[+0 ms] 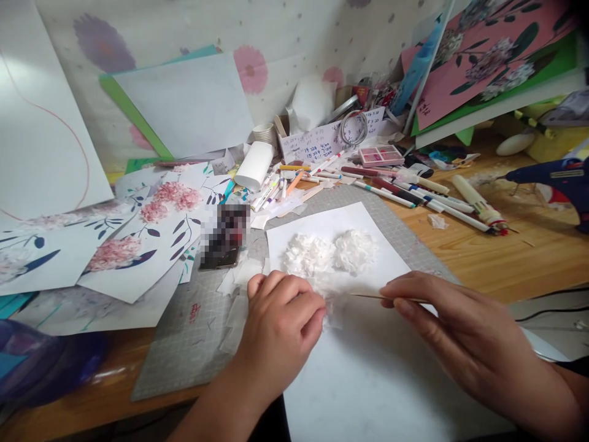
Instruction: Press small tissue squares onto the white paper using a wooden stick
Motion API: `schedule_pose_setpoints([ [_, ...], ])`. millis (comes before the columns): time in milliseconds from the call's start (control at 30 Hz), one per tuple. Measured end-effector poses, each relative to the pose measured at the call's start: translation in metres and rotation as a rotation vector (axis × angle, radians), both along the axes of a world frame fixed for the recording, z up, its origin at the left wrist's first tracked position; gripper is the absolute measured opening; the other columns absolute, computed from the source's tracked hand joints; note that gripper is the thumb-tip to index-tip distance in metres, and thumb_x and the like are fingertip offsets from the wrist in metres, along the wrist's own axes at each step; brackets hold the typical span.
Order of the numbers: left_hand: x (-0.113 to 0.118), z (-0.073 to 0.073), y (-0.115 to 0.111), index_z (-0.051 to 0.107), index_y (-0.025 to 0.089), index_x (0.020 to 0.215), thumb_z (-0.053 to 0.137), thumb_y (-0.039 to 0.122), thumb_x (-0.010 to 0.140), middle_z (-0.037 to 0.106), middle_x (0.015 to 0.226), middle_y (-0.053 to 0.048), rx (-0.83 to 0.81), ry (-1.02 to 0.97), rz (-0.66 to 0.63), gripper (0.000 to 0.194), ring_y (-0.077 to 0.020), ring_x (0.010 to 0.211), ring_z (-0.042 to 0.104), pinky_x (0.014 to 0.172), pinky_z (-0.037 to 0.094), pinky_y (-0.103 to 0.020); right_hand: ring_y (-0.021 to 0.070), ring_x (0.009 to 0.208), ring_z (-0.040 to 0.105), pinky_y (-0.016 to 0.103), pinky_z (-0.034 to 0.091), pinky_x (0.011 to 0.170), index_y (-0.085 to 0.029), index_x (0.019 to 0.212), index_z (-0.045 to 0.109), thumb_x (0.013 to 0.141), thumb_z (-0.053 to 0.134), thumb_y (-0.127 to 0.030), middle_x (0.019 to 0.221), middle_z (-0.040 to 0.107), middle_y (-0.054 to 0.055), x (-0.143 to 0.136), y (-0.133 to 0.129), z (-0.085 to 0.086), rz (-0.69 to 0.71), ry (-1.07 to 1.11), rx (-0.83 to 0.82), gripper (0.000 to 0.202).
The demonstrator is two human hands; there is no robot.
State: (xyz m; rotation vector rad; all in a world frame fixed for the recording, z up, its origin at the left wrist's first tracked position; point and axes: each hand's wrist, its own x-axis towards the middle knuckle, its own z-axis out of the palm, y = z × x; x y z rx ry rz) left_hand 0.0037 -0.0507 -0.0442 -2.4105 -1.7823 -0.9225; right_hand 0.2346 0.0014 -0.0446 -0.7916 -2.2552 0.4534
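Your left hand [283, 319] is curled into a loose fist on the near edge of the white sheet [368, 368], its fingers closed over a scrap of white tissue [332, 307] that sits just below the two fluffy white tissue clumps [329, 252] on that sheet. Your right hand [460, 331] pinches a thin wooden stick [368, 296] between thumb and fingers, its tip pointing at the scrap. Beyond the sheet, pens [414, 193] lie scattered on the table [506, 252]

One head-worn view — looking forward and down, close over the white sheet [368, 362] on the desk.
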Motion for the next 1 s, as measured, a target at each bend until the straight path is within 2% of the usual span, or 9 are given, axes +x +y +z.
schedule_pose_setpoints([
  [167,0.001,0.000,-0.001,0.063,0.020,0.070,0.060,0.011,0.079,0.064,0.075,0.000,-0.004,-0.006,0.027,0.014,-0.0180,0.075,0.053,0.072,0.030,-0.037,0.0070,0.071,0.062,0.016,0.048,0.061,-0.024,0.102,0.054,0.097,0.044,-0.019,0.083,0.064,-0.002,-0.005,-0.004,-0.002,0.067,-0.006,-0.036,0.012],
  [300,0.000,0.001,-0.004,0.064,0.021,0.080,0.061,0.012,0.078,0.064,0.084,-0.001,-0.002,-0.016,-0.016,0.010,-0.0192,0.080,0.054,0.075,0.032,-0.038,0.0082,0.074,0.060,0.018,0.047,0.063,-0.021,0.107,0.054,0.094,0.046,-0.013,0.085,0.062,0.000,-0.007,-0.008,-0.001,0.166,0.009,-0.047,0.018],
  [433,0.001,0.000,-0.004,0.067,0.025,0.092,0.063,0.009,0.077,0.062,0.092,-0.001,-0.023,0.033,-0.068,0.023,-0.0197,0.085,0.052,0.079,0.031,-0.039,0.0102,0.075,0.058,0.020,0.046,0.063,-0.020,0.110,0.054,0.094,0.045,-0.011,0.084,0.061,0.001,-0.010,-0.012,-0.001,0.215,-0.004,-0.041,0.020],
  [600,0.000,-0.003,-0.002,0.069,0.025,0.082,0.060,0.004,0.078,0.061,0.090,-0.001,-0.015,0.073,-0.089,0.023,-0.0193,0.086,0.050,0.077,0.030,-0.039,0.0123,0.071,0.057,0.023,0.046,0.060,-0.018,0.109,0.054,0.095,0.044,-0.014,0.082,0.061,0.003,-0.007,-0.015,-0.001,0.211,-0.015,0.027,0.018],
  [833,0.000,-0.002,-0.005,0.069,0.025,0.078,0.060,0.006,0.080,0.062,0.088,0.000,-0.031,0.091,-0.068,0.021,-0.0187,0.084,0.051,0.076,0.029,-0.039,0.0094,0.076,0.059,0.019,0.048,0.064,-0.020,0.112,0.052,0.096,0.041,-0.014,0.089,0.062,0.002,-0.003,-0.008,0.002,0.185,-0.047,0.037,0.021],
  [933,-0.010,0.002,-0.012,0.068,0.026,0.083,0.059,0.009,0.081,0.062,0.089,0.000,-0.049,0.069,-0.040,0.019,-0.0187,0.084,0.053,0.077,0.031,-0.039,0.0105,0.076,0.060,0.021,0.049,0.063,-0.020,0.113,0.051,0.096,0.040,-0.013,0.088,0.062,0.003,-0.004,-0.009,-0.002,0.215,-0.082,0.049,0.022],
  [1000,-0.029,0.006,-0.018,0.066,0.025,0.083,0.056,0.010,0.083,0.062,0.086,0.000,-0.028,0.059,0.036,0.018,-0.0184,0.083,0.055,0.078,0.034,-0.038,0.0111,0.077,0.061,0.021,0.050,0.063,-0.021,0.115,0.052,0.096,0.040,-0.013,0.090,0.062,0.003,-0.004,-0.010,-0.006,0.243,-0.108,0.052,0.024],
])
